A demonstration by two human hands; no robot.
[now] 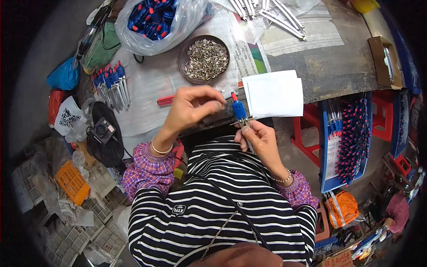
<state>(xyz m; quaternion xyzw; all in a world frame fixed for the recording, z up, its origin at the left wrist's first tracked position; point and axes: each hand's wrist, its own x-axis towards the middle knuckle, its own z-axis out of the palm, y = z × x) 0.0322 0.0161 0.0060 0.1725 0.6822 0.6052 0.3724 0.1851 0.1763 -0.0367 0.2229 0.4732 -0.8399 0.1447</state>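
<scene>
My right hand (259, 139) grips a blue plastic-handled metal tool (239, 110), upright, by its metal end. The handle's red tip points away from me, and I cannot make out the tool's exact kind. To its left hovers my left hand (192, 107), thumb and fingers drawn together in a pinch. Whatever those fingers hold, if anything, is too small or hidden to name. Beneath the left hand lies a red-handled tool (165, 100), partly covered. Just beyond stands a round dish (181, 66) heaped with small shiny metal pins (207, 60).
A clear plastic bag (187, 26) of blue and red parts sits at the far left. Similar finished-looking tools (111, 84) lie left. White papers (275, 95) rest on the table (320, 73). At right, a blue tray (328, 171) holds rows of tools near red stools (307, 138).
</scene>
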